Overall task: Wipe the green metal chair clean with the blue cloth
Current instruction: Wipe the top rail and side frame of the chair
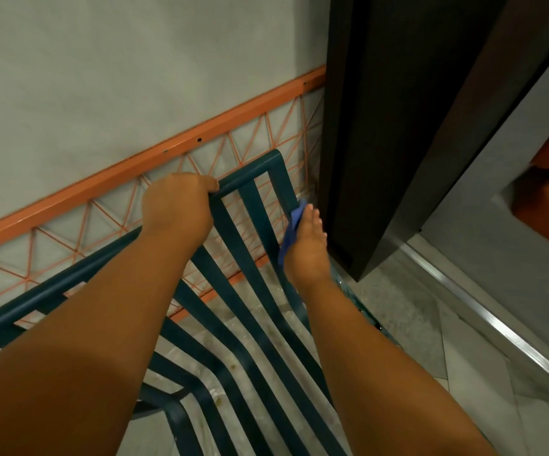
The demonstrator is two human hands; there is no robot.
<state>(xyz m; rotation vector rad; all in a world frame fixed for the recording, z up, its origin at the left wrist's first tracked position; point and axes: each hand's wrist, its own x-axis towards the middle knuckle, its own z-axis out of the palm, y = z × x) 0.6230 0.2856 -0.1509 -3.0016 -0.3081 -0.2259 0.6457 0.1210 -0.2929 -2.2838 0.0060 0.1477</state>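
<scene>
1. the chair (250, 291), dark green with flat metal slats, was seen from above, filling the lower middle of the view, its back close to an orange wire rack (154, 162) along a grey wall (102, 77).
2. a dark door frame (381, 126) was seen just beside the chair's right edge, so little room was left for a wide sweep there.
3. the top bar of the chair back was gripped by the left hand (176, 205), its fingers curled tight over the bar; the chair was judged to be steadied by this hold, which would be best kept firm while the rubbing was done.
4. the right hand (307, 248) was laid along the right upright of the back, its fingers pressed together and flat against the cloth.
5. the blue cloth (294, 225) was pinned between that hand and the upright, only a strip of it being shown.
6. the step was judged to be best done with long strokes down the upright, the cloth being wrapped round its edges, and each slat then taken in turn.
7. no brand, label or writing could be read anywhere.
</scene>
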